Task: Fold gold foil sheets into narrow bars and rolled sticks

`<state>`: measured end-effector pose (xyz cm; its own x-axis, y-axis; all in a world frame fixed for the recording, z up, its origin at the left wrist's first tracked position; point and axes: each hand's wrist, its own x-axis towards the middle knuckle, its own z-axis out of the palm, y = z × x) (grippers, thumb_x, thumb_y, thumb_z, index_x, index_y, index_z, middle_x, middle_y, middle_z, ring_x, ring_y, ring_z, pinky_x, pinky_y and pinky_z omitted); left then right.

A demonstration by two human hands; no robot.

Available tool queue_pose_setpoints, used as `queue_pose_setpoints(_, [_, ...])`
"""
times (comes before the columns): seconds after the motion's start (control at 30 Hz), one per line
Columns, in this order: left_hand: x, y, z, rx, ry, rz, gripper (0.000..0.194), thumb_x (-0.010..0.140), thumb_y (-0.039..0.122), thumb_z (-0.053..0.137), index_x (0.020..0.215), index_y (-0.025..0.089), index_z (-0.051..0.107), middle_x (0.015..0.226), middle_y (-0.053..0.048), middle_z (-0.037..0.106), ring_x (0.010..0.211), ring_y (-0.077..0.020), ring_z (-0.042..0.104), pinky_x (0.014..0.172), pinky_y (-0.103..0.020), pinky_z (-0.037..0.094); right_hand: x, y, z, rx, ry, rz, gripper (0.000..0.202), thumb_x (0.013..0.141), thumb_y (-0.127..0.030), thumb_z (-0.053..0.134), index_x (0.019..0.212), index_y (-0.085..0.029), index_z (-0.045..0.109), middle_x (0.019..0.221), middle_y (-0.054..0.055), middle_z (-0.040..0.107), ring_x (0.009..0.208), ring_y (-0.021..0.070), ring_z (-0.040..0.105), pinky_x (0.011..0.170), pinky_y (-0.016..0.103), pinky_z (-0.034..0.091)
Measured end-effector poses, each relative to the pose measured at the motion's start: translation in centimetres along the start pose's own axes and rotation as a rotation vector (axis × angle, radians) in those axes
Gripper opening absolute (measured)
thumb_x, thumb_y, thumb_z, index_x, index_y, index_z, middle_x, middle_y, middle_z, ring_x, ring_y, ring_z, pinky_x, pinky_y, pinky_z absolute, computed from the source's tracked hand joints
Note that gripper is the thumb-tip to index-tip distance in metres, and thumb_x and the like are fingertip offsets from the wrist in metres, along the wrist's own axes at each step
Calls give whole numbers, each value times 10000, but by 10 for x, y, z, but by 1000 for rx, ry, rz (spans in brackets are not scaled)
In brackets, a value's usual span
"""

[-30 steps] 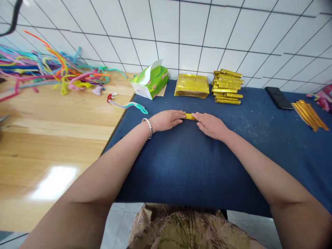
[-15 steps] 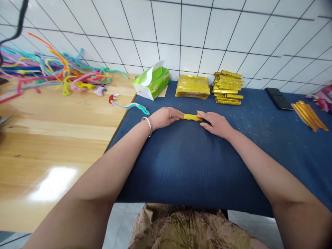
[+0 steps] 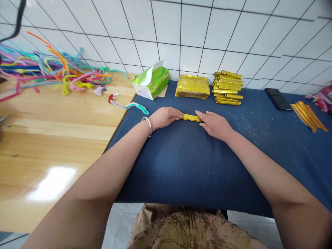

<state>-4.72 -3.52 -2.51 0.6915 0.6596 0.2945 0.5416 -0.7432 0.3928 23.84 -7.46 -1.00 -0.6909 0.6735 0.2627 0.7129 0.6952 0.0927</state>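
A narrow folded strip of gold foil paper (image 3: 191, 118) lies flat on the dark blue cloth (image 3: 186, 162), between my two hands. The fingers of my left hand (image 3: 166, 117), pressed together, pinch its left end; a silver bracelet circles that wrist. My right hand (image 3: 214, 123) rests on the strip's right end, its fingers laid over it and partly spread. Beyond the hands sit a flat stack of gold sheets (image 3: 192, 86) and a pile of folded gold strips (image 3: 227, 87).
A green tissue box (image 3: 151, 82) stands near the tiled wall. Colourful fuzzy stems (image 3: 64, 74) lie heaped on the wooden table (image 3: 64, 128) at left. To the right are a black phone (image 3: 278, 99), orange-gold strips (image 3: 308, 116) and a pink item (image 3: 324, 100).
My right hand has shifted slightly left along the gold strip, covering more of its right end. My left hand has stayed in place.
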Motion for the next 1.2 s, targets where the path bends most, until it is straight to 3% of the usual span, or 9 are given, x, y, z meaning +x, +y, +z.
queue_pose_setpoints(0.23, [0,-3,1,-62,-7,-55,301,872,269,519,1127,278,677,1180,26,669,1083,-140,623,1014,-303,460,5,-1,-3,-43,-93,90,551,926,-335,458,1441,-181,337,1270,106,614,1173,249,573,981,390,466])
queue_pose_setpoints(0.47, [1,-5,-1,-107,-32,-98,322,862,325,533,1156,295,664,1212,45,651,1120,-153,604,1042,-298,429,4,4,-6,23,-109,137,582,916,-384,477,1455,-233,317,1305,74,594,1208,265,547,970,410,476])
queue_pose_setpoints(0.73, [1,-2,-2,-176,28,-130,335,848,378,564,1151,282,668,1211,30,652,1121,-166,604,1041,-303,427,1,13,7,177,31,116,552,903,-383,501,1425,-259,374,1282,3,614,1203,214,550,1065,407,407])
queue_pose_setpoints(1.07, [3,0,5,-128,209,-244,300,876,370,532,1083,221,691,1055,-16,711,976,-167,650,920,-297,487,0,16,10,269,134,63,567,897,-323,487,1438,-255,329,1370,46,535,1226,225,520,1052,442,389])
queue_pose_setpoints(1.2, [5,2,5,-85,232,-259,275,885,352,522,1058,227,696,1026,-10,713,947,-158,649,905,-285,485,1,16,6,255,219,53,480,889,-338,497,1354,-233,434,1350,86,535,1228,265,500,1002,450,398])
